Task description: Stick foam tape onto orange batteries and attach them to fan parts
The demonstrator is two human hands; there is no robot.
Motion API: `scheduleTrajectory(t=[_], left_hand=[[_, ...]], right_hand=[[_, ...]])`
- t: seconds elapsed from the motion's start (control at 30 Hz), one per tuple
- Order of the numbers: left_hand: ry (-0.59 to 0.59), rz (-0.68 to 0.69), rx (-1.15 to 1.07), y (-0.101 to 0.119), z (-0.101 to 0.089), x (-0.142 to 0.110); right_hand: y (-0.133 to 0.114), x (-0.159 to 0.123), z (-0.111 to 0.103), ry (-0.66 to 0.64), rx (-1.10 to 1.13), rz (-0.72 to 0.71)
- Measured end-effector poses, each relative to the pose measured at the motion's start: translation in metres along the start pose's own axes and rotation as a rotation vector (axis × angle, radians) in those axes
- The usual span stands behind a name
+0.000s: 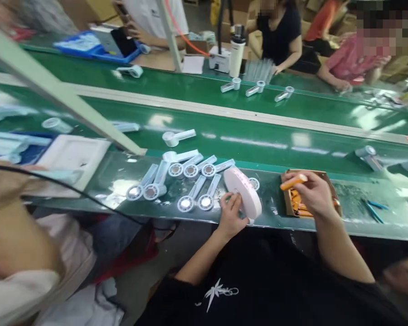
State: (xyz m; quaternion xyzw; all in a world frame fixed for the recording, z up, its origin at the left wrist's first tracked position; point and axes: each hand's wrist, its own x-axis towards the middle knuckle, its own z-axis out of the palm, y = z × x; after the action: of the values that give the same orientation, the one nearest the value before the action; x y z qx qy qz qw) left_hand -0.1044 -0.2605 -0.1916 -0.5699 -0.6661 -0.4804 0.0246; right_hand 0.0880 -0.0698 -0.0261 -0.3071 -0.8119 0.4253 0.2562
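Fan housings (191, 170) lie at ten o'clock from the left hand (231, 213), probably for easy reach; that hand clasps a tilted tape roll (244, 192), apparently steadying it; at its three o'clock, the right hand (315, 194) pinches an orange cell (291, 182) above a cardboard box (288, 200).

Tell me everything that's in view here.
Orange cylinder: one, orange, right hand
White roll: one, white, left hand
Cardboard box: one, brown, bench
Orange pieces: many, orange, in box
Round-headed parts: many, pale blue, bench and belts
Small tool: one, blue, right of box
Belts: two, green, beyond bench
Bottle: one, white, far side
Trays: at least two, blue, left side
Other people: several, varied clothing, around
Left hand: one, bare, on roll
Right hand: one, bare, on cylinder
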Motion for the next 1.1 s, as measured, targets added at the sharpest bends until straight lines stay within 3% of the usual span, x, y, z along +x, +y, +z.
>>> scheduleTrajectory(t=[0.13,0.27,0.4,0.57,0.73,0.83,0.9,1.0,1.1], left_hand=[[-0.019,0.012,0.173,0.017,-0.029,0.007],[-0.129,0.017,0.216,0.033,-0.05,0.013],[-0.208,0.045,0.219,0.04,-0.061,0.019],[-0.329,0.004,0.252,0.048,-0.068,0.026],[-0.354,-0.039,0.262,0.055,-0.073,0.032],[-0.339,-0.04,0.267,0.055,-0.073,0.033],[-0.314,-0.042,0.286,0.052,-0.072,0.034],[-0.266,-0.058,0.351,0.049,-0.07,0.037],[-0.265,-0.026,0.458,0.056,-0.068,0.043]], right_hand=[[-0.009,0.001,0.008,0.181,0.213,-0.234],[-0.014,0.01,0.013,0.234,0.096,-0.538],[-0.013,0.01,0.01,0.196,-0.011,-0.809],[-0.013,0.006,0.01,0.174,-0.03,-0.937],[0.001,-0.008,0.019,0.153,-0.085,-0.986],[0.012,-0.019,0.033,0.164,-0.088,-0.964],[0.018,-0.026,0.044,0.25,0.023,-0.836],[0.019,-0.031,0.049,0.281,0.264,-0.436],[0.014,-0.031,0.034,0.134,0.273,-0.053]])
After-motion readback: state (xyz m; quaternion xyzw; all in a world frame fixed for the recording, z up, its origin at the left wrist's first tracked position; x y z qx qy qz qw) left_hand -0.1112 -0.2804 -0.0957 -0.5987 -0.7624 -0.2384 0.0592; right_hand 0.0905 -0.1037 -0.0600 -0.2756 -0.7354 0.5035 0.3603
